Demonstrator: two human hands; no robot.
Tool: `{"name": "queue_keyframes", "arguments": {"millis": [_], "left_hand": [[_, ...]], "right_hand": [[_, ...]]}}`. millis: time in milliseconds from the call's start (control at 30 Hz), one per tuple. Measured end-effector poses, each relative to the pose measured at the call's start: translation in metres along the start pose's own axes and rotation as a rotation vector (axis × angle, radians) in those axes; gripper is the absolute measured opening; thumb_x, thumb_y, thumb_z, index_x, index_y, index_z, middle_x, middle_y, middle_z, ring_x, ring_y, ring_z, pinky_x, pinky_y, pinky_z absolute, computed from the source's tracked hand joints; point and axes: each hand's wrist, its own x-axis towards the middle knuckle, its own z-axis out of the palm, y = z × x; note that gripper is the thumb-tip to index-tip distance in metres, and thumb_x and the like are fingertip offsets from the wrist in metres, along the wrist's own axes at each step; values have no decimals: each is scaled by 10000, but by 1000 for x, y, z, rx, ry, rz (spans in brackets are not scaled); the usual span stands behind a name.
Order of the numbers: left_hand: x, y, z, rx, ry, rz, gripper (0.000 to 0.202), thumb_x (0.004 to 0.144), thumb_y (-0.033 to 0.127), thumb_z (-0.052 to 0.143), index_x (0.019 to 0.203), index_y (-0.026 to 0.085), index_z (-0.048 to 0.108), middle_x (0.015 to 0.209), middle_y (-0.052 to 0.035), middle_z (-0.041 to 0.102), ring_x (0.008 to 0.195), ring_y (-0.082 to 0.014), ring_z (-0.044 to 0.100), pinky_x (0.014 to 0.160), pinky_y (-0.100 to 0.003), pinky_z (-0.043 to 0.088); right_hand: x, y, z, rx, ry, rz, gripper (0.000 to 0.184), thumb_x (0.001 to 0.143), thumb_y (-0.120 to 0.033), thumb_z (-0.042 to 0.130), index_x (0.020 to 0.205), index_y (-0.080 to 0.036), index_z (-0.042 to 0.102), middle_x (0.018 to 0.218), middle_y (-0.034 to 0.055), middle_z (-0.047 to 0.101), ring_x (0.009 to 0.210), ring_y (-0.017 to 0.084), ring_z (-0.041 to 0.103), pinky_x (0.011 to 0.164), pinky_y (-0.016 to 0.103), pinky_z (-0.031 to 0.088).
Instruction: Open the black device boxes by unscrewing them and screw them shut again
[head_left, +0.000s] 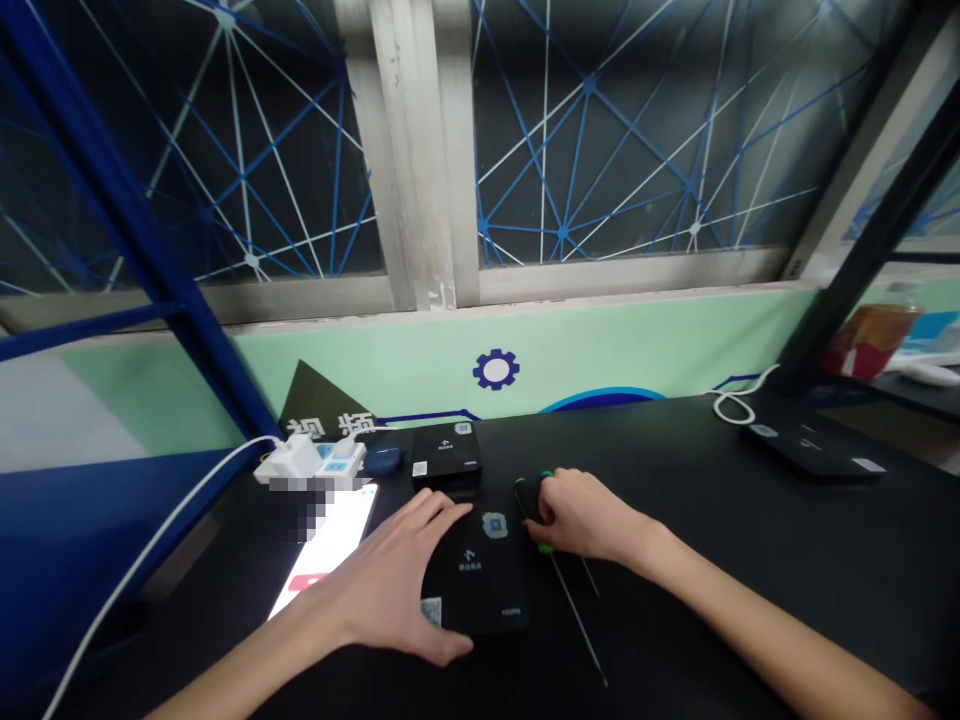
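My left hand point(397, 575) spans the left side of a flat black box point(487, 580) with a QR sticker and HDMI marking, thumb at its near edge and fingers at its far edge. The box lies on the black table. Just to its right, my right hand point(574, 510) has its fingers curled round the black-and-green handle of a screwdriver point(590, 577), most of which the hand covers. A second screwdriver point(577, 620) lies alongside under the fingertips, its long thin shaft pointing toward me. Whether that one is gripped too, I cannot tell.
Behind the box sits another black box point(446, 455). On the left are a lit phone point(337, 545), a white power strip point(341, 460) with plugs, and a small dark blue case point(384, 460). A further black device point(814, 450) and white cable point(731, 408) lie at the right.
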Motion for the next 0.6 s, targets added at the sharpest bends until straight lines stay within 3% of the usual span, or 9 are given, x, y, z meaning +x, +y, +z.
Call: {"name": "queue_keyframes", "arguments": {"millis": [433, 600], "left_hand": [[8, -11, 29, -188, 53, -49, 1044, 542, 484, 832, 1460, 261, 388, 1363, -83, 441, 1262, -330, 421, 1087, -469, 393], [9, -13, 30, -186, -4, -81, 1074, 590, 545, 805, 1509, 263, 324, 1461, -90, 380, 1360, -356, 334, 1121, -496, 347]], "right_hand": [[12, 14, 14, 54, 123, 133, 324, 789, -381, 619, 523, -197, 640, 530, 41, 571, 521, 170, 563, 503, 275, 268], [15, 13, 14, 56, 159, 127, 315, 781, -356, 636, 512, -193, 616, 497, 28, 526, 503, 162, 537, 506, 274, 275]]}}
